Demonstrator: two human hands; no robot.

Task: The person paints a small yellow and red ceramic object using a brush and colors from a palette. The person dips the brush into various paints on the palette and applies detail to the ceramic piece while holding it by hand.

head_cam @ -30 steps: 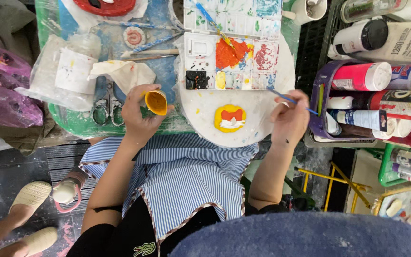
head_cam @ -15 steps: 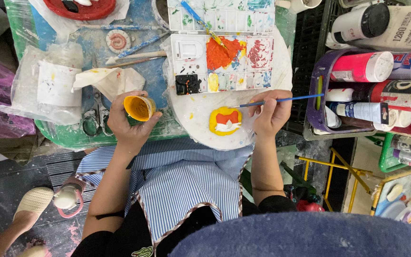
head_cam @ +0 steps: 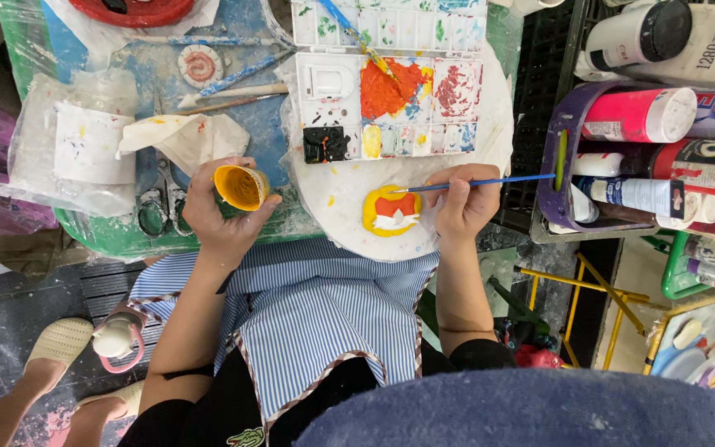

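Head view, surface: a green tray (head_cam: 101, 240) wrapped in clear plastic lies under the left hand; a white round board (head_cam: 333, 199) smeared with paint lies under the right hand, overlapping the tray's edge.
Head view, room: dark floor below both hands, splashed with pale paint; a blue-and-white striped apron (head_cam: 324, 314) covers the lap between the arms.
Left hand (head_cam: 217, 215): fingers curled around a small yellow paint cup (head_cam: 242, 186), its open mouth tipped toward the right hand.
Right hand (head_cam: 461, 203): fingers pinch a thin blue brush (head_cam: 490, 180), held nearly level, its tip pointing toward the left hand.
Painted piece (head_cam: 391, 211): a small yellow, orange and white shape flat on the board, just left of the right hand; the brush tip sits at its upper edge.
Hard to make out: whether the bristles touch the piece cannot be told; a red dish (head_cam: 130, 10) beyond the left hand is cut off by the frame; a blurred blue shape fills the bottom edge.
Around, beyond the hands: a white paint palette (head_cam: 391, 103) with orange, red and black wells lies beyond the right hand; crumpled tissue (head_cam: 184, 136) and scissors (head_cam: 155, 207) lie close by the left hand.
Around, right of the right hand: a purple basket (head_cam: 552, 178) of paint tubes and bottles.
In the way: nothing lies between the brush and the piece.
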